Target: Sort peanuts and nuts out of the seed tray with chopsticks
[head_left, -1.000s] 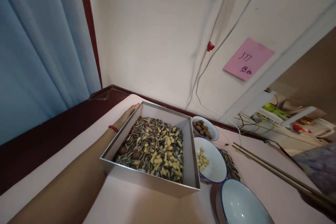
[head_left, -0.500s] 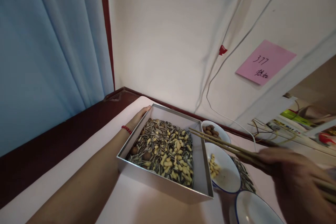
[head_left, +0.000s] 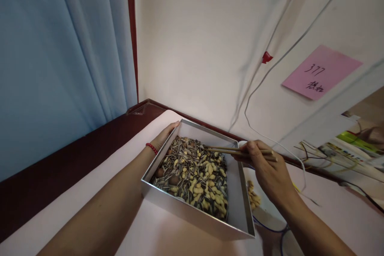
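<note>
A white box with a silvery rim [head_left: 198,218] stands tilted in front of me, filled with striped sunflower seeds, peanuts [head_left: 212,168] and several round brown nuts [head_left: 173,180]. My left hand [head_left: 165,135], with a red bead bracelet at the wrist, grips the box's far left side; most of its fingers are hidden behind the wall. My right hand [head_left: 268,170] is closed around a pair of wooden chopsticks [head_left: 225,150]. Reaching over the right wall, their tips touch the seeds near the back. Whether anything is pinched between the tips, I cannot tell.
Right of the box, a white blue-rimmed bowl [head_left: 268,214] holds some peanuts [head_left: 253,197], partly covered by my right arm. Another bowl's rim [head_left: 283,240] shows below it. A white cable [head_left: 247,114] hangs down the wall behind; a blue curtain [head_left: 66,56] is at left.
My right hand has swung left and forward, bringing the chopstick tips from the box's right rim down into the seeds. It now covers the bowls more. The view has shifted slightly.
</note>
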Available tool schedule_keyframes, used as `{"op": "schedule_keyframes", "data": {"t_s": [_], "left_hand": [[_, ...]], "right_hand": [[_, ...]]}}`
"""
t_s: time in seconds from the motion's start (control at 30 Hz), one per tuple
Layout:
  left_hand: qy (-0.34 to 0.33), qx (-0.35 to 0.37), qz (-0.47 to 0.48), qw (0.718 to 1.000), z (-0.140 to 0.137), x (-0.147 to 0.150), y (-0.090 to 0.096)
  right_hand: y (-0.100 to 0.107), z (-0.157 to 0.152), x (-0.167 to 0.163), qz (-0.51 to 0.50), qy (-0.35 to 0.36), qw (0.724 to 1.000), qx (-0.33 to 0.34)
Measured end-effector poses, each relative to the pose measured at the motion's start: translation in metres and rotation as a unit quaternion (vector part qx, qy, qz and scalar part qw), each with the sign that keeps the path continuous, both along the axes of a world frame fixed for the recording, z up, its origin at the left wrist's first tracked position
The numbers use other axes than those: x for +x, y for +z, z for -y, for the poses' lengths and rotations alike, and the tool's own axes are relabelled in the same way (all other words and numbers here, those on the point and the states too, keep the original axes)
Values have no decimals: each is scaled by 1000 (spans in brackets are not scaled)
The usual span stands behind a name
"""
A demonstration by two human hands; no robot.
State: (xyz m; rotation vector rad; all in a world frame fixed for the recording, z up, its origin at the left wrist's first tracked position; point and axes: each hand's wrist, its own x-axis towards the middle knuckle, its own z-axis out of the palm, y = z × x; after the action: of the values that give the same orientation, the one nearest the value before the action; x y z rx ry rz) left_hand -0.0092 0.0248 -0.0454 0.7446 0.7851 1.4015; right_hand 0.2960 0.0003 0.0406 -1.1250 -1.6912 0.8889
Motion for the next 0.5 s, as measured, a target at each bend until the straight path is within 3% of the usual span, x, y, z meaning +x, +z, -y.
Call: {"op": "schedule_keyframes", "data": {"t_s": [0.23, 0.5], "left_hand": [[7, -18, 13, 1000, 2, 2, 3], [-4, -41, 7, 999, 4, 3, 7]], "right_hand": [[0, 3, -2, 6, -16, 999, 29], [17, 28, 8, 9, -67, 996, 65]]}}
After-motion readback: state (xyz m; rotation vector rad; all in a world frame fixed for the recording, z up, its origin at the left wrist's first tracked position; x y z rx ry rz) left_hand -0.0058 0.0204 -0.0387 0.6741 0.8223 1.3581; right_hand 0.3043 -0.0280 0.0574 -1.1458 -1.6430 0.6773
